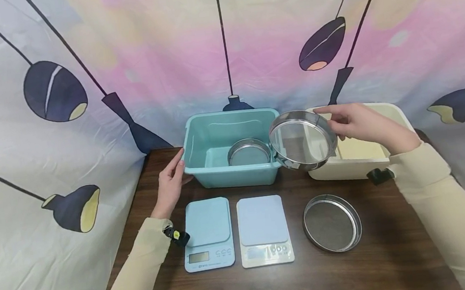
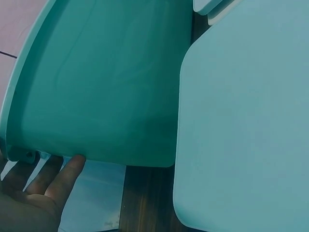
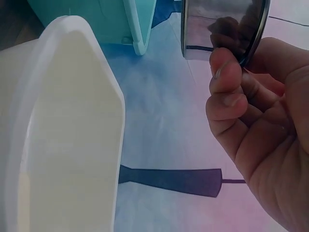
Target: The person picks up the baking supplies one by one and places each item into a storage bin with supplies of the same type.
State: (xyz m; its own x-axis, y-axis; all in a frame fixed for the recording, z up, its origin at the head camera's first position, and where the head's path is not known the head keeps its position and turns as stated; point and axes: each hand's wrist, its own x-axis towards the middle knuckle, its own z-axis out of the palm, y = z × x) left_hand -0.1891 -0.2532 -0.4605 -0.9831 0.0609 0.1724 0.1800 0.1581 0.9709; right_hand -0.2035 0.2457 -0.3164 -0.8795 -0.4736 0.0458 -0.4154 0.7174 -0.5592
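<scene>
My right hand (image 1: 358, 122) pinches the right rim of a round metal sieve (image 1: 290, 161), holding it tilted in the air between the two bins. In the right wrist view, thumb and fingers grip the shiny wall of this sieve (image 3: 198, 29). A second sieve (image 1: 249, 155) lies inside the teal bin (image 1: 219, 178). At that bin's left end is my left hand (image 1: 169, 186), its fingers stretched out against the side. The left wrist view has these fingers (image 2: 65, 181) touching the bin's teal wall (image 2: 106, 96). A third sieve (image 1: 331, 222) lies on the table at the right.
A light blue kitchen scale (image 1: 207, 223) and a white kitchen scale (image 1: 262, 221) lie side by side in front of the teal bin. At the back right stands a cream bin (image 1: 344, 170) with a pale yellow inside. Behind the brown table (image 1: 272, 287) hangs a printed cloth (image 1: 170, 60).
</scene>
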